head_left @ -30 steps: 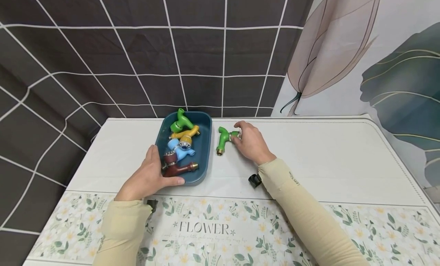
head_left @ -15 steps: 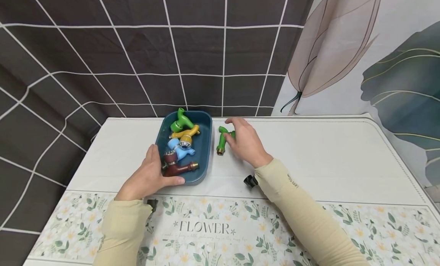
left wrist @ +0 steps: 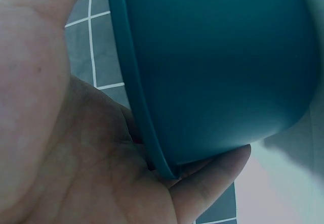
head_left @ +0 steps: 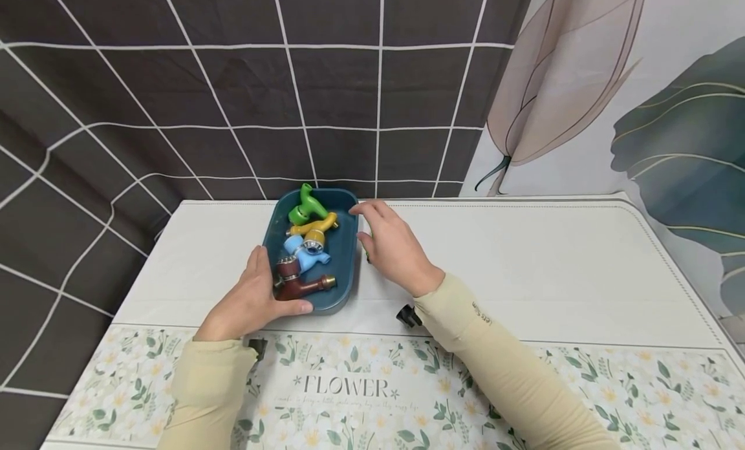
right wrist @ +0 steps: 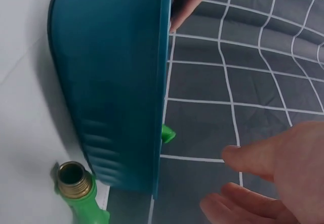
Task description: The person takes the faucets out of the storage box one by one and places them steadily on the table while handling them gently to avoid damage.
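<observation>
A dark blue plastic tub (head_left: pixel 343 278) stands at the back of the table. In it lie a green faucet (head_left: pixel 310 205), a yellow faucet (head_left: pixel 317 231), a light blue faucet (head_left: pixel 305 256) and a dark red faucet (head_left: pixel 297 285). My left hand (head_left: pixel 247 298) rests against the tub's near left corner, fingers along the side and thumb across the front rim. My right hand (head_left: pixel 398 248) hovers by the right rim, fingers apart and holding nothing. Below it, another green faucet (right wrist: pixel 87 204) lies on the table beside the tub, mostly hidden in the head view.
A white table cover (head_left: pixel 553 269) with a flower-printed band spans the work surface. Dark cloth with a white grid (head_left: pixel 337 88) hangs behind the tub, and a leaf-patterned cloth (head_left: pixel 559 75) hangs to its right. A black wrist device (head_left: pixel 409 315) sits at the right cuff.
My right hand has moved left from the loose green faucet to the tub's right rim, now covering most of that faucet. The left hand and the tub have stayed still.
</observation>
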A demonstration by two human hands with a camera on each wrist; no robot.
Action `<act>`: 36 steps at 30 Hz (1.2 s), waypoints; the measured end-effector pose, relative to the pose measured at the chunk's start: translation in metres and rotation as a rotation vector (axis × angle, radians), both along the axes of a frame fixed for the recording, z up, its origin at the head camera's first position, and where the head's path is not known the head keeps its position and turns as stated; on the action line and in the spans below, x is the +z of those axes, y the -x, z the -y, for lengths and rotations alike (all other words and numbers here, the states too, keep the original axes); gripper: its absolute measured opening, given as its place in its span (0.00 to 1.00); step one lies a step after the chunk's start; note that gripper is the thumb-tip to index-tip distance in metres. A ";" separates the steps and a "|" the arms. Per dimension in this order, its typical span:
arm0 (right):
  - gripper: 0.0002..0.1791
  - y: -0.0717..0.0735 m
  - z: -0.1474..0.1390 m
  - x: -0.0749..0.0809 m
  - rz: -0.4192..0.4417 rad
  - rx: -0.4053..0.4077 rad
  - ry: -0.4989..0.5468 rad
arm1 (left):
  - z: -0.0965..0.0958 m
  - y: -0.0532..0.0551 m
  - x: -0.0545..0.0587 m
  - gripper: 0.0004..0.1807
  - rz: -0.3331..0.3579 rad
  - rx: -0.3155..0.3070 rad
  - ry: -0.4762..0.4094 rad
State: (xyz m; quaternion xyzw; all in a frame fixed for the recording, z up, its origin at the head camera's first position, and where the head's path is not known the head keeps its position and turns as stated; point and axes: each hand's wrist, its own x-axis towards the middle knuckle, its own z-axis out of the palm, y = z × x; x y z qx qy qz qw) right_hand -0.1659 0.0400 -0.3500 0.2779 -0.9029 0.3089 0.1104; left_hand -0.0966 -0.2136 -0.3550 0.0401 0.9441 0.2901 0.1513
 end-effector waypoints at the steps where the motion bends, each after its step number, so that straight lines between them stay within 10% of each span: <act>1: 0.21 -0.001 0.001 0.001 0.001 0.004 -0.005 | 0.000 0.000 0.000 0.77 -0.001 0.000 0.005; 36: 0.24 -0.018 0.042 -0.002 0.110 0.246 -0.190 | 0.000 0.000 0.000 0.76 -0.028 -0.028 0.030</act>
